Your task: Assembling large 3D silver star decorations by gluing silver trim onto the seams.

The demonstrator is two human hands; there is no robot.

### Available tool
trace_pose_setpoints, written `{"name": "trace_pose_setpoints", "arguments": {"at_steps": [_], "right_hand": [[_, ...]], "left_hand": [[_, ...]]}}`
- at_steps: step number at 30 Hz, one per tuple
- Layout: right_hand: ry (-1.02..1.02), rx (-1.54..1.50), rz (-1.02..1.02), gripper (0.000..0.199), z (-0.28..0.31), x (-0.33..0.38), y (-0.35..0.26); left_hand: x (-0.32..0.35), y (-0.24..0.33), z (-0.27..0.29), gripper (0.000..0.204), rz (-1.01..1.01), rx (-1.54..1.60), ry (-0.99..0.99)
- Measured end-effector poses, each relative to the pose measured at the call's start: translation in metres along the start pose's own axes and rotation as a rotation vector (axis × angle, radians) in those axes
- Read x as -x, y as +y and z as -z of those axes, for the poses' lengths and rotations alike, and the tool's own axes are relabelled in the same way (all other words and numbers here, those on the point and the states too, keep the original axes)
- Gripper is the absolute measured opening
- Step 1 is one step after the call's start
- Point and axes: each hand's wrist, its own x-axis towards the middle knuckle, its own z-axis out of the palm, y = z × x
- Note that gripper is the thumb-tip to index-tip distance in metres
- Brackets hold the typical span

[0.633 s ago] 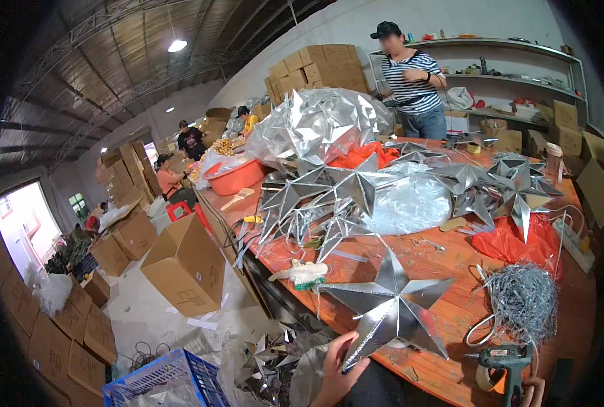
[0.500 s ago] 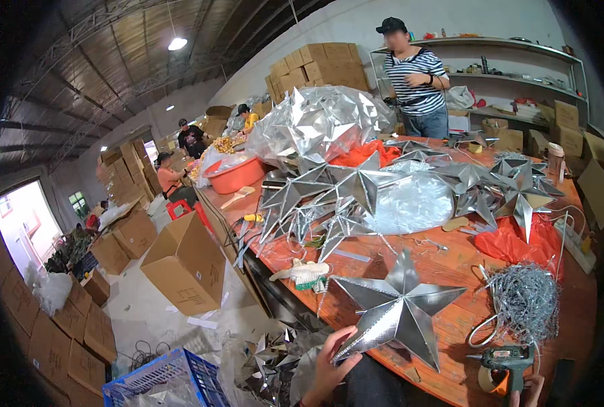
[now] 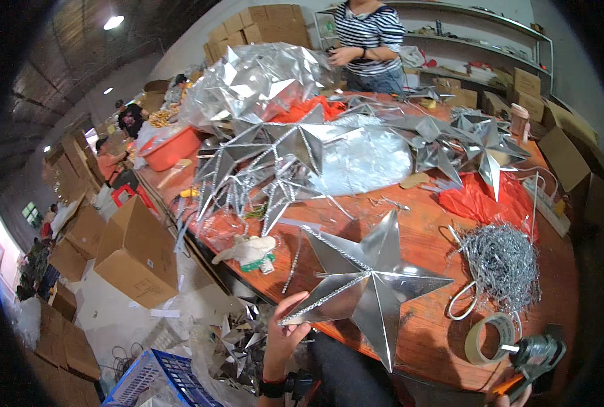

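My left hand (image 3: pixel 288 336) pinches the lower-left arm of a large silver metallic five-pointed star (image 3: pixel 376 285) between thumb and fingers. Silver glittery trim runs along two of the star's ridges, and the star is tilted over the table's front edge. At the lower right, my right hand (image 3: pixel 514 396) grips a dark glue gun (image 3: pixel 541 356), its nozzle pointing left; the picture's lower edge cuts this hand off. Close to the nozzle stands a roll of tape (image 3: pixel 475 341). Beyond the gun lies a tangled heap of silver tinsel (image 3: pixel 502 264).
More silver stars (image 3: pixel 275 152) cover the far side of the orange-red table (image 3: pixel 424 237). A work glove (image 3: pixel 246 252) lies near the left edge. Below stand a blue crate (image 3: pixel 156 380) and a bag of silver pieces (image 3: pixel 237 346). A person in a striped top (image 3: pixel 370 41) stands across.
My view has swung to the right and down. The glue gun has turned in my right hand, away from the tape roll. Silver trim now shows clearly along the star's ridges.
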Motion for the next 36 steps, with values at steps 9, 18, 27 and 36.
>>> {"name": "trace_pose_setpoints", "arguments": {"at_steps": [9,18,27,36], "right_hand": [[-0.449,-0.045,-0.047,0.033,-0.118,-0.017,-0.030],[-0.212,0.016,-0.154,0.035,-0.143,-0.037,0.009],[-0.217,0.144,-0.230,0.067,-0.140,-0.035,0.017],[-0.241,0.308,0.116,0.044,-0.133,-0.034,0.036]], "left_hand": [[0.004,-0.033,-0.011,0.051,-0.049,0.169,0.140],[0.003,-0.049,-0.001,0.061,-0.235,0.256,0.097],[-0.004,-0.056,0.006,0.061,-0.301,0.130,0.020],[-0.005,-0.051,0.004,0.059,-0.340,-0.016,0.017]]}}
